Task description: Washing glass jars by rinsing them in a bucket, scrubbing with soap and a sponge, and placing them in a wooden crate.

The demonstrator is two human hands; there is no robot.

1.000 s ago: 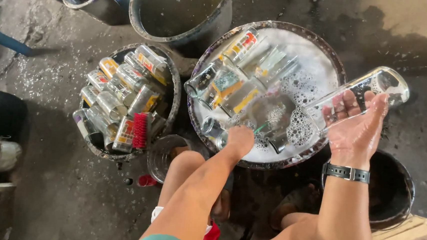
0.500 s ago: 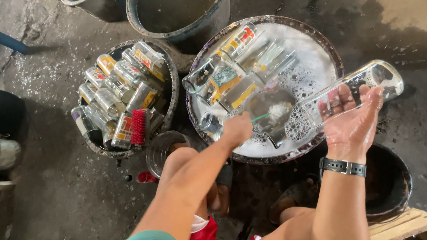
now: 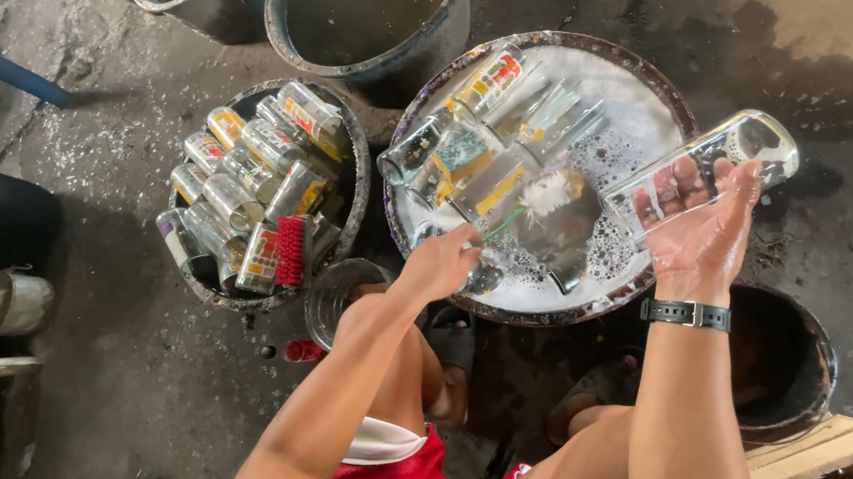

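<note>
My right hand holds a clear glass bottle tilted over the soapy round basin, its mouth pointing down toward the foam. My left hand grips the thin handle of a white bottle brush, whose bristle head hangs just outside the bottle's mouth. Several labelled glass bottles lie in the suds on the basin's left side. A dark watch sits on my right wrist.
A smaller tub at the left is packed with several labelled bottles and a red scrub brush. A big empty bucket stands behind. A dark pot and a wooden board lie at the right, a metal cup at far left.
The brush has been drawn back out of the bottle; my left hand moved toward me and my right hand raised the bottle slightly.
</note>
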